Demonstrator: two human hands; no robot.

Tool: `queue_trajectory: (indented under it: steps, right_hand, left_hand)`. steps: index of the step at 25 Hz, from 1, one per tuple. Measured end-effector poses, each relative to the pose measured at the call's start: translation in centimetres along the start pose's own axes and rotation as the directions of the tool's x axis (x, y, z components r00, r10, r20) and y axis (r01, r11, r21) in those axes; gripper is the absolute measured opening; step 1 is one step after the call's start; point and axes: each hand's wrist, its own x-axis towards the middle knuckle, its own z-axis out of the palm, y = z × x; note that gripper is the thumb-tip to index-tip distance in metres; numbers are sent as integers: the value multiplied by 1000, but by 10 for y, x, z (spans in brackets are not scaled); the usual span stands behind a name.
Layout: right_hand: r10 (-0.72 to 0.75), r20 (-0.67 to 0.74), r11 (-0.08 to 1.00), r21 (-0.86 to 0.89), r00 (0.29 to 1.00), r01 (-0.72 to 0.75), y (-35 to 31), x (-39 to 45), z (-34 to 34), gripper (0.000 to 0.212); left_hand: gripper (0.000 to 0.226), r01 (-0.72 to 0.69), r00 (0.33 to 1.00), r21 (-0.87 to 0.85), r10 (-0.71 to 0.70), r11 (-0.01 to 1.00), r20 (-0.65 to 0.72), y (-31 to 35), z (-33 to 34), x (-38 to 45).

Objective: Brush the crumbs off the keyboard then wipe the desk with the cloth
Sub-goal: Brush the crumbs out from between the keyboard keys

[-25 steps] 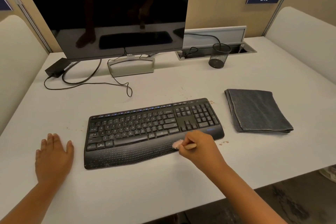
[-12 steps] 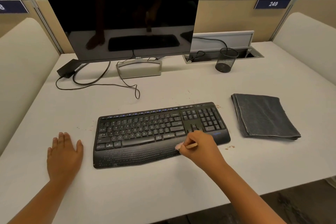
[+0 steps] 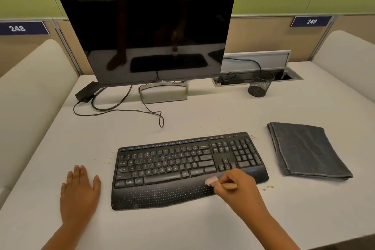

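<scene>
Right hand (image 3: 236, 185) gripping brush (image 3: 212, 181), on keyboard (image 3: 188, 168)

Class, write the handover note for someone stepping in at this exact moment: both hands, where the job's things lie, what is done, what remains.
Left hand: flat on the desk, left of the keyboard, holding nothing.
Right hand: grips the small brush, bristles at the palm rest's right side.
Cloth: folded, untouched, right of the keyboard.
Done: brushing under way; crumbs lie on the desk near the keyboard's right corners and left edge.
Left: finish brushing, then wipe the desk with the cloth.
</scene>
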Motion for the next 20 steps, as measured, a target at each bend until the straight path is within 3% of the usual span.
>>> queue_trajectory:
  steps: [3,11,16,20]
  right_hand:
    - [19,-69,999,50,997,-16,-8,11,4,10]
    - [1,-21,997,-81,1000,-3,-2,-5,19,21]
    - [-42,-67,999,15,997,43,-22,-1,28,14]
    - [-60,-33,996,-73,998,58,-31,1,50,11]
  left_hand:
    - [59,4,1000,-1,-4,1000,6,0,-2,-1]
    - [60,12,1000,-14,-12,1000,22,3,-3,-3]
    - [61,-4,1000,-12,4,1000,26,3,-6,-4]
    - [63,3,999,-10,-3,1000,51,3,-6,-4]
